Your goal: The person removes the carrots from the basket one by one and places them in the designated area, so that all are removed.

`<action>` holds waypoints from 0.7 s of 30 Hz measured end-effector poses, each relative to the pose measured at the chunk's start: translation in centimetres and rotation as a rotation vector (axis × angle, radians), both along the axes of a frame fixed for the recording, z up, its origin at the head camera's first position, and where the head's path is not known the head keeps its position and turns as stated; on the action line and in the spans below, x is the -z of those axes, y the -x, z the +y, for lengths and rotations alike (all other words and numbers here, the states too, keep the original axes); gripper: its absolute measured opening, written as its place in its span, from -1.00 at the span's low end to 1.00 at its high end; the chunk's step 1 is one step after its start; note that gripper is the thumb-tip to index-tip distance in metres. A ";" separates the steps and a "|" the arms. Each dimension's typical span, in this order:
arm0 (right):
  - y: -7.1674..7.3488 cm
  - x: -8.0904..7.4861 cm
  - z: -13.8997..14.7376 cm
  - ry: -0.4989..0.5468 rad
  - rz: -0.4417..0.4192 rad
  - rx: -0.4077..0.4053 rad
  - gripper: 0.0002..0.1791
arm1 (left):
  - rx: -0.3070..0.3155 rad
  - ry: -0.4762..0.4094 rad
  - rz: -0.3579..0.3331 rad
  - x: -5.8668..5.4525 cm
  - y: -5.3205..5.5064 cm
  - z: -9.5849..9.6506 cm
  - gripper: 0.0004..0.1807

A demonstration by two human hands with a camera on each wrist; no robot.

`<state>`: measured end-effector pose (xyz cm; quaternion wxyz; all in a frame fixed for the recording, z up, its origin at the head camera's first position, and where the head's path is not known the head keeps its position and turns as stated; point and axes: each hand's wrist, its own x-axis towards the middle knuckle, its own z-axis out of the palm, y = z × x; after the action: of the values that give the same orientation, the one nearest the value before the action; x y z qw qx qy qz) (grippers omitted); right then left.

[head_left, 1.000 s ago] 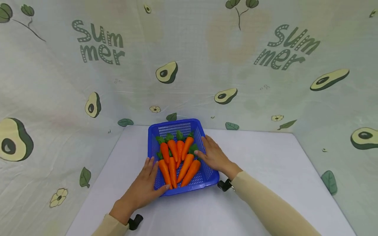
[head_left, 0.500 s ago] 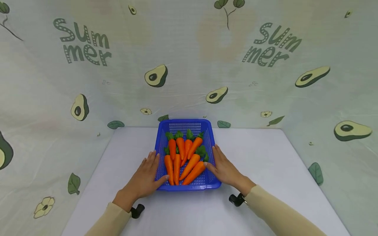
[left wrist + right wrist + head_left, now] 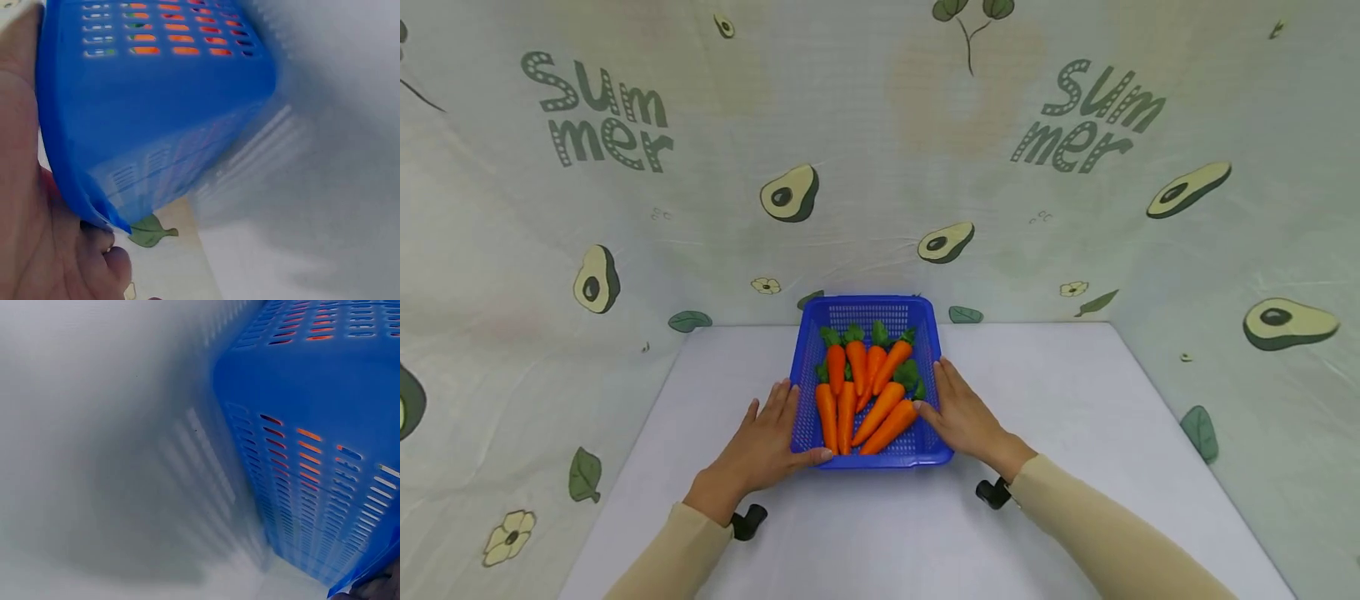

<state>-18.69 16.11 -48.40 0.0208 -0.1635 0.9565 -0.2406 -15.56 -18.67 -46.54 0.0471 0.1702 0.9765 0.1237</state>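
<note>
A blue plastic basket [image 3: 887, 462] stands near the back of the white table, squared to its far edge. In it lie several orange carrots [image 3: 887, 427] with green tops, in two rough rows. My left hand [image 3: 758, 448] rests along the basket's left side, fingers straight at the rim and thumb over the near left corner. Against the right side lies my right hand [image 3: 973, 421], fingers extended, with its thumb reaching over the rim. Both wrist views show the basket's slotted wall [image 3: 156, 81] close up; only a bit of the right hand [image 3: 378, 587] shows in the right one.
The white table [image 3: 880, 533] runs toward me in front of the basket. A pale cloth [image 3: 865, 108] printed with avocados and leaves hangs behind it and at both sides. Each wrist carries a small black camera, one by the left sleeve [image 3: 677, 546].
The basket, tilted earlier, has turned straight between my hands, then slid slightly toward the back. Both hands moved with it, and the head view shifted to the right.
</note>
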 end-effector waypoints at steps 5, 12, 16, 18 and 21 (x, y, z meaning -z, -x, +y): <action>-0.1 0.1 -0.2 -0.022 0.005 -0.004 -0.03 | -0.018 -0.004 -0.028 0.2 0.1 0.0 0.41; -0.2 -0.2 -0.2 -0.051 0.011 -0.008 -0.01 | -0.026 0.000 -0.050 0.4 0.2 0.0 0.43; -0.1 -0.8 0.0 -0.075 0.006 -0.030 0.00 | -0.031 -0.004 -0.058 0.4 0.1 0.0 0.44; 0.0 -1.3 0.3 -0.084 -0.015 -0.045 0.00 | -0.035 -0.005 -0.063 0.5 0.1 0.0 0.45; 0.2 -2.3 0.7 -0.107 -0.046 -0.062 -0.02 | -0.040 -0.005 -0.061 0.6 0.1 0.2 0.47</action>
<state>-18.92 16.80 -46.11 0.0590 -0.1864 0.9617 -0.1922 -15.67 -18.51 -47.13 0.0740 0.1470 0.9775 0.1320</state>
